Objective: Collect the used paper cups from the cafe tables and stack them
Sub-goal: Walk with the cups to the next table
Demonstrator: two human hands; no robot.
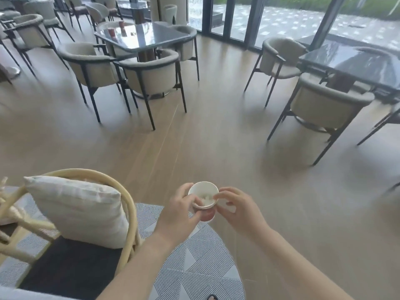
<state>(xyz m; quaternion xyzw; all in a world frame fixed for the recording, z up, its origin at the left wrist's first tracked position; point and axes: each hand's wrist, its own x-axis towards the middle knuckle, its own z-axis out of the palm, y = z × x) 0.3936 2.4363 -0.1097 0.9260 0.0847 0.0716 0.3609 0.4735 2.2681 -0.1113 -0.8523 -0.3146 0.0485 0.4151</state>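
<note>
Closest in, two bare forearms reaching up from the bottom edge over a striped grey rug [194, 267]. Between the hands, above the rug's far edge, a paper cup [202, 191]: red outside, white inside, upright, with a crumpled white scrap at the bottom. Left hand [177, 213] wrapped round it, thumb hooked over the near rim, fingers curled against the red side. Right hand [237, 207] loosely curled, forefinger tip at the right rim; pinching or only touching, cannot tell.

Just left of the arms, a cane chair [127, 202] with a dark seat and a pale cushion [75, 208] leaning on its back.

Beyond, pale wooden floor [216, 137]. Far left, a dark glossy table [151, 37] ringed by beige armchairs, with a second red cup [111, 32] and a third red cup [121, 23] standing upright near its left end, slightly apart. Far right, another dark table [357, 61] with similar armchairs, beside tall glass doors.
</note>
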